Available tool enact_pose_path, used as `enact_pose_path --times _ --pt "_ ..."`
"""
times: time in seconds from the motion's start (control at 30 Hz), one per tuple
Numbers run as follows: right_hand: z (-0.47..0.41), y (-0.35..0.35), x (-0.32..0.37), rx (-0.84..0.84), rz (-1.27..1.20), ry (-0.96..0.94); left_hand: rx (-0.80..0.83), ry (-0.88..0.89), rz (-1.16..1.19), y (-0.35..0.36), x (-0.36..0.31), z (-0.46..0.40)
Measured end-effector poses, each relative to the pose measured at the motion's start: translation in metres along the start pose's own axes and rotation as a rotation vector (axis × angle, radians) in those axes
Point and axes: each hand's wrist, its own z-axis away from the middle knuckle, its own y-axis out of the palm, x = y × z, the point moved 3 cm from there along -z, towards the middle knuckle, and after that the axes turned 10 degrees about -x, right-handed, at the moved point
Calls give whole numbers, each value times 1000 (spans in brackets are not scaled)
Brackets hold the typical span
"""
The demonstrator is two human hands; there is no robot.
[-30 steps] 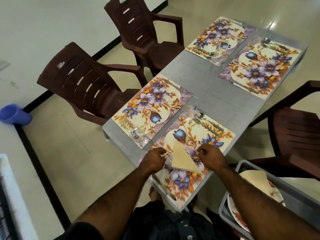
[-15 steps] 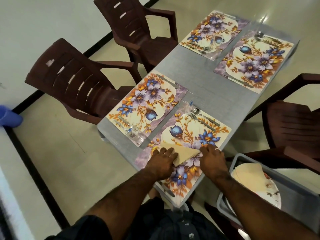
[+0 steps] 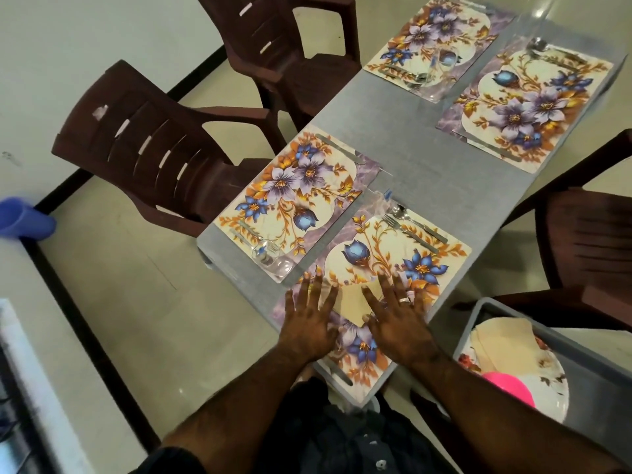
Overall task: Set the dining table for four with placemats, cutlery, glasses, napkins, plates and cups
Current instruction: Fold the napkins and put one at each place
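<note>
Grey and narrow, the dining table (image 3: 427,159) is running from lower centre to the upper right of the frame, with brown plastic chairs (image 3: 160,145) standing along its left side and four floral placemats already laid. On the near-left mat a clear glass (image 3: 272,256) is standing at the lower corner. At bottom centre, the left hand (image 3: 309,318) is lying flat with straight, spread fingers, pressing the left edge of a folded beige napkin (image 3: 354,299) onto the nearest placemat (image 3: 441,254). Just beside it, the right hand (image 3: 400,319), wearing a ring, is also lying flat and open, covering the napkin's right edge; neither hand is gripping anything. The napkin is showing only between the two hands, its long axis apparently running across the mat toward the frame's lower right, so both hands are equally near and the cloth is lying directly beneath the fingers. A fork and spoon (image 3: 410,227) are resting at the mat's far end, well apart from the hands. At lower right, a grey tub (image 3: 506,313) is holding plates, further napkins and something pink, likely the next supply.
</note>
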Motion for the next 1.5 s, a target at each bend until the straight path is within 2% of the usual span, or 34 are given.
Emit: enact_pose_path --times 0.2,0.33,0.47,0.57,0.73,0.8,0.87,0.93,1.03,1.13,1.23,1.5 --pt "-26 10 21 -18 7 -82 51 60 -5 12 14 -10" --pt "-25 15 20 -20 16 -96 2 65 32 23 13 -10" --pt "-21 12 -4 3 26 -12 0 29 44 31 15 -5" --pt "-17 8 -31 9 -4 73 68 -36 31 30 26 -1" --pt "-11 2 -54 -5 29 127 75 -63 12 23 37 9" --pt "-10 -1 -47 -12 -11 44 7 32 17 19 28 13" --pt "-4 2 -37 35 -36 -151 -38 164 28 17 14 17" --pt "4 9 -34 67 -44 -258 -78 199 62 20 4 20" --pt "4 9 -31 59 -60 -263 -134 185 141 17 -6 12" --pt "-4 3 -25 80 15 -376 -59 319 33 16 -10 3" --pt "-6 3 -40 109 30 -387 -4 331 -23 19 8 4" --pt "-12 -13 -58 226 65 -465 18 427 -13 5 28 -1"
